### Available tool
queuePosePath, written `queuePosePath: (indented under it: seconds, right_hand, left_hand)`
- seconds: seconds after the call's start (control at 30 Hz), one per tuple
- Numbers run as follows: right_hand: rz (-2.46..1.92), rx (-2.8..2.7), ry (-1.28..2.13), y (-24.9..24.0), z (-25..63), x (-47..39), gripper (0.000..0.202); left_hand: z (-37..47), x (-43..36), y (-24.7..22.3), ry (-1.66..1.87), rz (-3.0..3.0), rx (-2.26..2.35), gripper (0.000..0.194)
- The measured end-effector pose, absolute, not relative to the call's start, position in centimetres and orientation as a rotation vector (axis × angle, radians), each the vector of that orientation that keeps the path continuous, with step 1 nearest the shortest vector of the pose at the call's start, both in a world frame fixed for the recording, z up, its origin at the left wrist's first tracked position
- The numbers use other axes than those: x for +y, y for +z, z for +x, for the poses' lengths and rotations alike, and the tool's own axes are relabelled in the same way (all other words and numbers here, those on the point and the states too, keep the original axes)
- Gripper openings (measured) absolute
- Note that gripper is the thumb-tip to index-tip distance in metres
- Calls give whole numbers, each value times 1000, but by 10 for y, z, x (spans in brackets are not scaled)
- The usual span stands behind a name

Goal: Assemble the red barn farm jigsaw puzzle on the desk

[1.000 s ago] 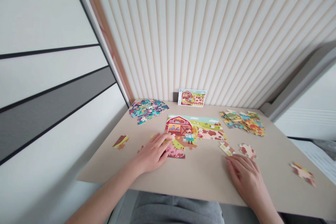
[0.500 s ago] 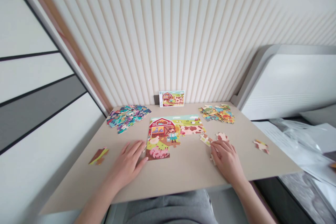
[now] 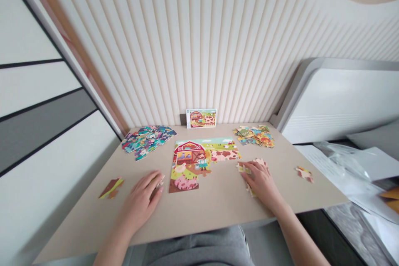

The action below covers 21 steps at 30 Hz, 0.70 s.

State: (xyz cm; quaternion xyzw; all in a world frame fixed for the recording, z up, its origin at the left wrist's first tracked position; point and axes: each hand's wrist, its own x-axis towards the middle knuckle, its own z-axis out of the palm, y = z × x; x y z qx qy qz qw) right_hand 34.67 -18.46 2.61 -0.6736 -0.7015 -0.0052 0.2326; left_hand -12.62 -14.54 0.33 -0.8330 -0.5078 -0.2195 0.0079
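Note:
A partly joined farm puzzle (image 3: pixel 187 162) lies mid-table, its lower right part absent. To its left, my left hand (image 3: pixel 144 194) has curled fingers over a puzzle piece (image 3: pixel 161 181) that is mostly hidden. My right hand (image 3: pixel 260 178) rests flat with fingers spread over loose pieces; its fingertips touch a fence piece (image 3: pixel 243 168). A cow piece (image 3: pixel 261 161) shows behind that hand, and another piece (image 3: pixel 250 190) peeks out below it. One loose piece (image 3: pixel 304 173) lies at the right, and brown-green pieces (image 3: pixel 111 188) lie at the left.
A picture card (image 3: pixel 201 118) of the farm stands against the ribbed wall. A purple-teal pile of pieces (image 3: pixel 149 139) is at the back left, a yellow-orange pile (image 3: pixel 255 136) at the back right. The table's (image 3: pixel 187 216) front edge is near my lap.
My left hand has drawn away from the puzzle's left edge with the piece under its fingers. My right hand has spread its fingers and reached to the fence piece. The view has shifted slightly.

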Motion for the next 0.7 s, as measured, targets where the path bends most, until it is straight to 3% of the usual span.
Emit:
queuePosePath:
  seconds: [0.3,0.53,0.7]
  right_hand:
    - [-1711,-2056,153,38,341,-185,35]
    - [-1701,-1933,53,12,355,-180,43]
    - [-1655,-1697,4,9,359,-181,36]
  left_hand:
    - [-126,-147,4,-682,-2621,-1610,44]
    - [-126,-147,2,-698,-2610,-1604,45]
    - [-126,-146,1,-751,-2591,-1579,45]
